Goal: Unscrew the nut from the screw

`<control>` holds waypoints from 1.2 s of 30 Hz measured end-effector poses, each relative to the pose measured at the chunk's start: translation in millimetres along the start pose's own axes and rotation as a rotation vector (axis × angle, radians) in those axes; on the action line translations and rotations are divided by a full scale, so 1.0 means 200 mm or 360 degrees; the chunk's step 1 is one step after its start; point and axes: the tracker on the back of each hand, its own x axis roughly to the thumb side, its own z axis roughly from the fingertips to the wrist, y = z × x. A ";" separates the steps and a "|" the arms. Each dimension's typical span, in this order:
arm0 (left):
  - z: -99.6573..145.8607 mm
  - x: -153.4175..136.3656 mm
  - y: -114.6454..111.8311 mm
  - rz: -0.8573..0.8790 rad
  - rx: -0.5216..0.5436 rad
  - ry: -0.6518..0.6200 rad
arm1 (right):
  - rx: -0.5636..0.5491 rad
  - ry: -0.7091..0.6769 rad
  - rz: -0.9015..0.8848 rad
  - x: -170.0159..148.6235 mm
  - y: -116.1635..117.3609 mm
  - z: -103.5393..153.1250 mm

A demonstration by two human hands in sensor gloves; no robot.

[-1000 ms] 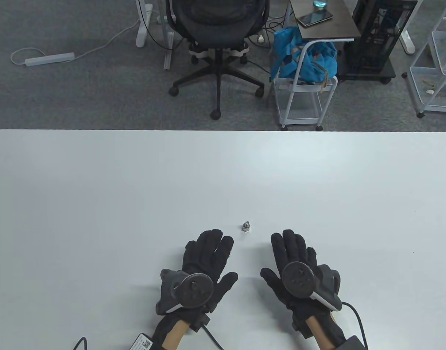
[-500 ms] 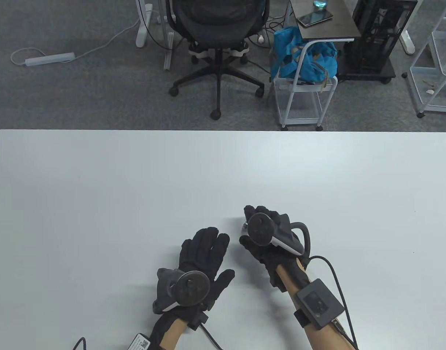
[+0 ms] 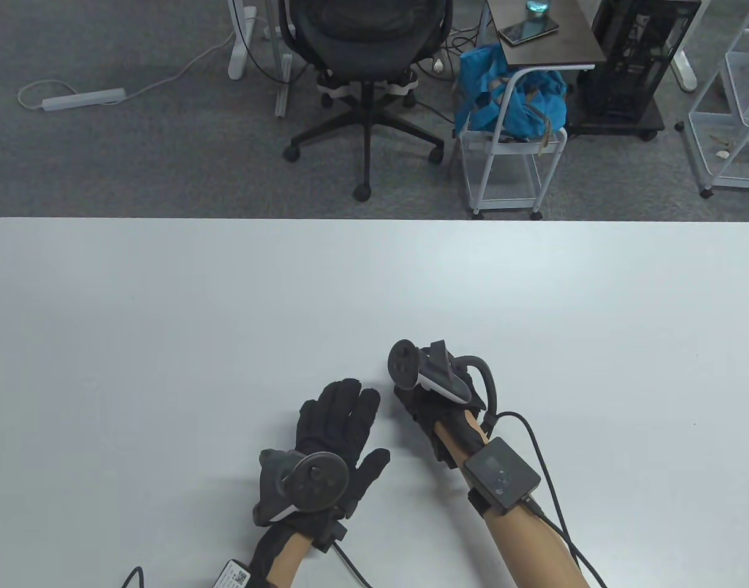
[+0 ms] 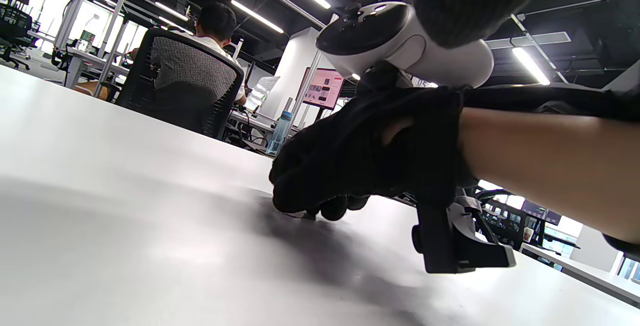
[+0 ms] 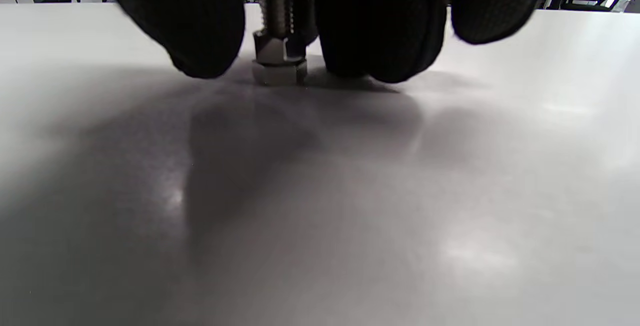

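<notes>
Right wrist view: silver threaded screw [image 5: 272,0] upright on white table [image 5: 320,191], steel hex nut [image 5: 278,48] low; right hand [image 3: 432,392] fingers [image 5: 380,20] apparently gripping it. Left hand [image 3: 331,441] flat, fingers spread, nearer-left.

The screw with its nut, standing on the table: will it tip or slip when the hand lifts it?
The screw stands upright on its small head, so it probably tips easily. Its bare metal thread may slip against gloved fingers. The nut looks rigid, probably heavy for its size.

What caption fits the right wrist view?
Right hand's fingers close around an upright screw, nut on it, on the table.
</notes>
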 end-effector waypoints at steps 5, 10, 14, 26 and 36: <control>0.00 0.00 0.01 0.0011 0.0009 0.0005 | -0.0089 -0.0032 0.0063 0.02 0.01 -0.01; 0.00 0.00 0.00 -0.0007 0.0003 -0.0006 | -0.0213 -0.0081 0.0125 0.03 -0.01 0.03; 0.01 0.02 -0.03 0.0006 0.0030 -0.0033 | -0.0336 -0.0117 0.0067 0.03 -0.09 0.15; 0.02 0.11 -0.06 0.0174 0.0187 -0.0162 | -0.0588 -0.0203 -0.0372 -0.03 -0.35 0.71; 0.04 0.14 -0.09 0.0504 0.0231 -0.0194 | -0.0493 -0.0273 -0.1273 -0.15 -0.16 0.89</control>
